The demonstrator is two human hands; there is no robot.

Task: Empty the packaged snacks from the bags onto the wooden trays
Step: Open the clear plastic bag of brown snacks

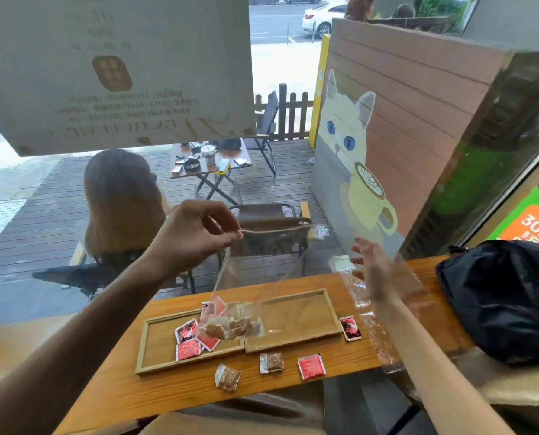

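My left hand [196, 233] pinches the top edge of a clear plastic bag [262, 277] and holds it up above the two wooden trays. Several brown and red snack packets [230, 326] sit in the bag's low corner, hanging over the joint between the trays. The left tray [155, 350] holds red packets [188, 348]; the right tray [309, 312] looks bare. My right hand [373, 271] is raised with fingers spread beside the bag's right edge, near a second crumpled clear bag [378, 324]. Loose packets lie on the counter: two brown ones [271, 362], [227, 376] and two red ones [311, 366], [350, 328].
The trays rest on a narrow wooden counter [120, 390] against a window. A black bag [506, 296] sits at the counter's right end. Beyond the glass a person sits on a deck with folding chairs and a small table.
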